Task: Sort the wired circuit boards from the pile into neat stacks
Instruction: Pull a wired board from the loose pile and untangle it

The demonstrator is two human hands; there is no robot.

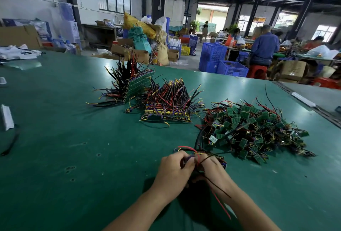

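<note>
Green wired circuit boards point(222, 161), a small bundle trailing red and black leads, sat between both hands low over the near table area. The left hand point(173, 168) and right hand point(214, 166) each gripped it with curled fingers. Just beyond lay the loose pile point(254, 129). Farther back on the green mat point(64, 120) stood a flat stack point(168, 105) and a leaning stack point(137, 85).

Green-matted table point(73, 138). At the right, a loose pile of small wired boards point(258, 134). At centre, a flat stack point(168, 108), wires sticking up. Just left of it, a tilted stack point(132, 84) standing on edge. At the left edge, a white strip point(7, 117) and a black cable point(11, 144), possibly a tie. In the far left corner, white papers point(16, 53).
</note>
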